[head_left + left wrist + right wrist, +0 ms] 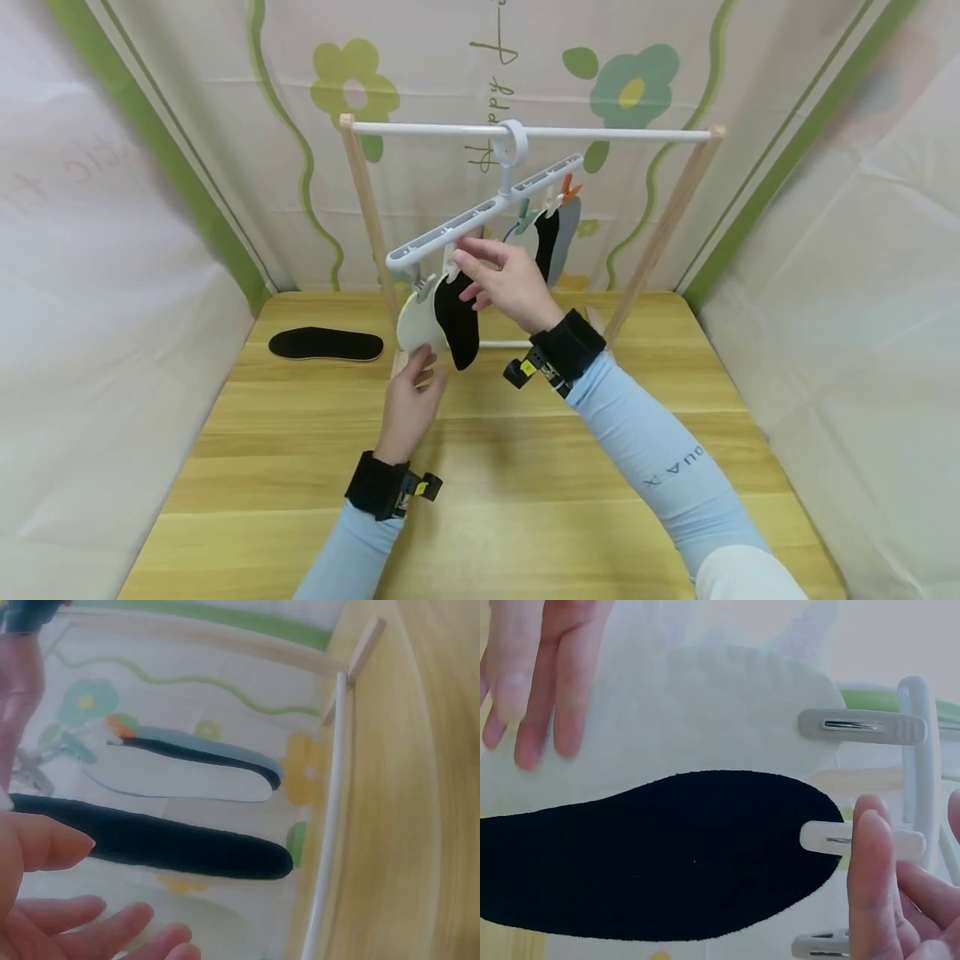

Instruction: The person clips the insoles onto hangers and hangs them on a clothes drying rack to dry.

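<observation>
Two insoles hang at the near end of a white clip hanger [487, 213]. A pale insole [705, 697] is held by a grey clip [862, 726], and a black insole [667, 859] by a white clip [825, 837]. My left hand [412, 400] rests its fingertips against the lower part of the pale insole, thumb and fingers apart. Up by the white clip is my right hand [513, 283]; one finger crosses in front of the clip and hides part of it. Its other fingers are spread, with no pinch visible.
A black insole [326, 343] lies flat on the wooden table [510, 517] at left. The hanger hooks over the white bar [615, 133] of a wood-legged rack. Toward its far end hang more insoles [187, 776], with an orange clip [570, 190] there.
</observation>
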The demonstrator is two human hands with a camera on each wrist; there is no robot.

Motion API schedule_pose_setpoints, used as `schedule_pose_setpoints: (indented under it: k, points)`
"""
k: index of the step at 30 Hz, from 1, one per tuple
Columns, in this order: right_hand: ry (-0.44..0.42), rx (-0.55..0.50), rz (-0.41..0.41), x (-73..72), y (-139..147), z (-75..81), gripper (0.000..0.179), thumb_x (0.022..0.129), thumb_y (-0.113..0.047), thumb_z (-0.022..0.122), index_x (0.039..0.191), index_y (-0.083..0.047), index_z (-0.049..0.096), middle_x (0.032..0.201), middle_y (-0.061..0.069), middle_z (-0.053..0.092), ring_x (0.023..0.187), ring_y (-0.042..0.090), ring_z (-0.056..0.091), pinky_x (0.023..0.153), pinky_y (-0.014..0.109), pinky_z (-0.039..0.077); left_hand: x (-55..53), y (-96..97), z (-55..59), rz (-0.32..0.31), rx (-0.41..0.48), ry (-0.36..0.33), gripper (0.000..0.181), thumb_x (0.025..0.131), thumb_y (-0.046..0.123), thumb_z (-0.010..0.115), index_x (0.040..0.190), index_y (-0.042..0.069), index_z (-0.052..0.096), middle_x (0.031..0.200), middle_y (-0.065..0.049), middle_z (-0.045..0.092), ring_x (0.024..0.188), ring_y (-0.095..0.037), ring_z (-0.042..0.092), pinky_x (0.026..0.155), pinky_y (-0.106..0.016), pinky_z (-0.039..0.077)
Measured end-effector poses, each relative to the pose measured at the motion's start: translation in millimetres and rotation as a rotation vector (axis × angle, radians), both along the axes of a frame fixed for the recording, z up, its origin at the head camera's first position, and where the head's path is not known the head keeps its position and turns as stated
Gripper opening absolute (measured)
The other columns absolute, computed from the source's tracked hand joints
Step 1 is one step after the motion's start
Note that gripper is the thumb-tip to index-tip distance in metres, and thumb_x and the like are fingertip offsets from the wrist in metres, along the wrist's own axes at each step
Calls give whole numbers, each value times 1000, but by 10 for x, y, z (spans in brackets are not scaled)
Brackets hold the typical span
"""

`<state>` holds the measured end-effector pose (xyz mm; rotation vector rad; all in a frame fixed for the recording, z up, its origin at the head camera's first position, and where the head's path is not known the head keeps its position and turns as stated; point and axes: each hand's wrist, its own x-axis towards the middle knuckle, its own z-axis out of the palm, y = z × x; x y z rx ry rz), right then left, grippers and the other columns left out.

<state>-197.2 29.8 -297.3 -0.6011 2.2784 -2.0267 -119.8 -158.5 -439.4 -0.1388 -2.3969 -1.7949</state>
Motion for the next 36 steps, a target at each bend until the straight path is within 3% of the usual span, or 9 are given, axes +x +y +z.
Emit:
schedule_pose_setpoints:
  k: [6, 12, 21, 28, 36]
  points:
    - [23, 42, -25, 36, 166, -72, 44, 98, -34, 64, 136, -12, 61, 131, 5, 62, 79, 35, 69, 66, 39, 59, 123, -172, -4, -18, -12, 17, 48, 98, 10, 62, 143, -3, 49, 134, -22, 58, 113, -32, 61, 92, -42, 52]
    - [13, 134, -61, 125, 421, -225, 45, 99, -37, 62, 137, -14, 60, 130, 6, 62, 78, 29, 68, 67, 37, 59, 248, -461, -2, -4, -64, 5, 39, 99, 8, 60, 137, 1, 56, 128, -18, 62, 111, -30, 61, 90, -37, 53]
    - [19, 199, -122, 346, 896, -631, 48, 98, -40, 62, 137, -11, 59, 130, 10, 62, 75, 25, 70, 66, 39, 59, 355, -937, -117, 97, -190, -12, 34, 102, 15, 57, 133, 3, 60, 125, -16, 64, 109, -29, 62, 82, -11, 46]
    - [2, 234, -181, 551, 1188, -937, 50, 97, -43, 62, 136, -11, 60, 127, 10, 63, 75, 28, 70, 64, 35, 59, 375, -1222, -194, 189, -244, -44, 35, 103, 16, 55, 135, 3, 59, 124, -16, 65, 108, -28, 61, 79, -6, 43]
    - [-32, 278, -228, 759, 1444, -1170, 41, 102, -30, 58, 137, -8, 58, 130, 15, 61, 78, 30, 69, 64, 37, 59, 390, -1377, -230, 258, -270, -108, 37, 103, 19, 53, 137, 5, 57, 127, -15, 63, 112, -27, 60, 80, -5, 40]
